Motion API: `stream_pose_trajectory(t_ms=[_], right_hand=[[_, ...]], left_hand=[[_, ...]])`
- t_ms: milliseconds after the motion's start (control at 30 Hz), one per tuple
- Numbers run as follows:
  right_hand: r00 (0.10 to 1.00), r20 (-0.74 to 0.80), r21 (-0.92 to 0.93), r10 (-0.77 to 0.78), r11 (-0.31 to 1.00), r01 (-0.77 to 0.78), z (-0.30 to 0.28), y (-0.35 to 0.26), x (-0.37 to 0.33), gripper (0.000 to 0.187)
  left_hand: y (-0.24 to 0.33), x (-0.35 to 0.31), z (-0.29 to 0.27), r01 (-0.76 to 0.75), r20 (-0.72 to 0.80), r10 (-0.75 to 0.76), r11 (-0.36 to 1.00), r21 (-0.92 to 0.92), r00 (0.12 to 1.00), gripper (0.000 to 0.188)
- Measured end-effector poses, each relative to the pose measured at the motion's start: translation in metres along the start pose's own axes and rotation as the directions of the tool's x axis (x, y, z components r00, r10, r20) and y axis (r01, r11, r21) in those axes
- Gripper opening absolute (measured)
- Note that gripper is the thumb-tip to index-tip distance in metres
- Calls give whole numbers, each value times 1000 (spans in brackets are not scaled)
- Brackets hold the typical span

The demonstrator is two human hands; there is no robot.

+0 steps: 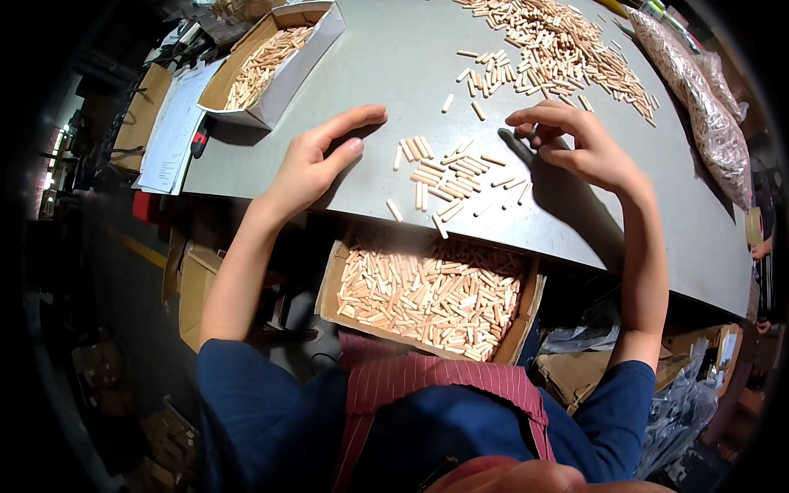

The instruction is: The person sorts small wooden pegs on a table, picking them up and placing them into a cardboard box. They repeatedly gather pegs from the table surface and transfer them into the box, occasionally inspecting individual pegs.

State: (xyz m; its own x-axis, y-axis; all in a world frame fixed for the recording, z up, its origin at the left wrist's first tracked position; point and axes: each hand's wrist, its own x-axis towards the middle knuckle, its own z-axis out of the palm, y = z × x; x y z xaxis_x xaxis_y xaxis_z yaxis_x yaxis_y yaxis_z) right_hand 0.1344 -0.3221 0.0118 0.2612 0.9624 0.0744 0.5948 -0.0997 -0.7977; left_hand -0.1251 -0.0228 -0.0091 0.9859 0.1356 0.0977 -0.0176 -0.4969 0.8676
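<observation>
Short wooden dowels [460,174] lie loosely scattered on the grey tabletop between my hands. My left hand [316,156] is at their left, open, its index finger and thumb apart with nothing between them. On the other side, my right hand [579,146] hovers above the table and casts a shadow. Its fingers are loosely curled but apart, and no dowel shows in them. Beyond that hand spreads a large heap of dowels [559,45]. Below the table's front edge, close to my body, a cardboard box [327,287] holds a thick layer of dowels.
At the back left stands a white box [300,70] partly filled with dowels, next to paper sheets [174,131]. A long, filled plastic bag [694,107] lies along the right edge of the table [370,66]. Crumpled clear plastic [678,407] and cardboard sit below right.
</observation>
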Motion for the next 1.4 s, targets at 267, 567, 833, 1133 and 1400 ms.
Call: stream_pose_trajectory(t_ms=[267,567,833,1133,1400], right_hand=[[955,280,-139,100,988,-63,-2,-34,-2,35],[894,421,84,-151,988,127,36,-52,-5,28],[967,-212,-107,-140,987,119,35,-6,6,28],[914,-162,-135,-371,926,352,73,-29,15,28],[835,-127,-415,-536,793,446,94,-32,32,21]], left_hand=[[1,-15,14,-241,71,246,786,569,967,45],[-3,-12,10,-221,88,205,835,504,975,50],[-3,12,17,-229,54,238,817,529,970,52],[-42,79,13,-85,-193,234,817,570,953,46],[-45,86,29,-155,-145,350,698,700,925,49]])
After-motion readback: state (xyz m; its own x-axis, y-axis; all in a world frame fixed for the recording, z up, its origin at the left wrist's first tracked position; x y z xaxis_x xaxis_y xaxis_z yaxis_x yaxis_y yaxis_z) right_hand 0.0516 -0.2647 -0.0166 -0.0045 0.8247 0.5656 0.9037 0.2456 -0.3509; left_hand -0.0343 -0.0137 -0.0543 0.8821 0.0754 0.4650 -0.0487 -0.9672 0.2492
